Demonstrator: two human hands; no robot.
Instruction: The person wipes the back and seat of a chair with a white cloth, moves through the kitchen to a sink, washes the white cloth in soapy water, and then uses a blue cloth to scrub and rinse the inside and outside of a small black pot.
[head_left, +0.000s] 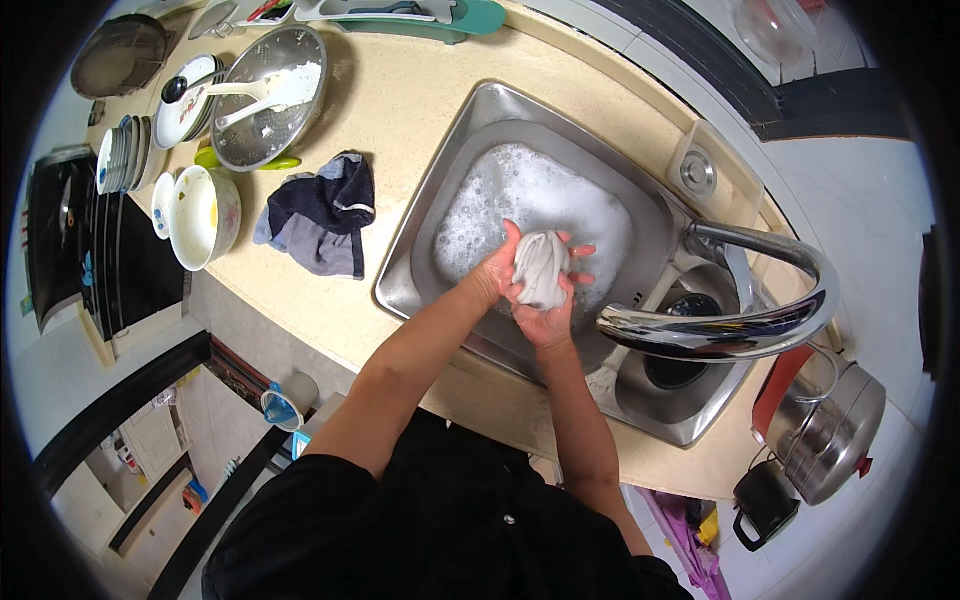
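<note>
Both hands hold a bunched, pale wet cloth (541, 270) above the larger basin of a stainless-steel sink (469, 112). My left hand (504, 264) cups it from the left side, thumb raised. My right hand (551, 319) supports it from below and from the right, with some fingers spread past it. White soap suds (555, 187) cover the water under the hands. The chrome faucet (720, 341) arches over the sink's right part, right of the hands; whether water runs from it cannot be told.
Left of the sink lie a dark and grey cloth (322, 214), a white bowl (206, 217), a steel colander (307, 112) with two pale scoops, and stacked plates (169, 124). A dark round object sits in the smaller basin. A steel pot (836, 427) and black mug (765, 502) stand at right.
</note>
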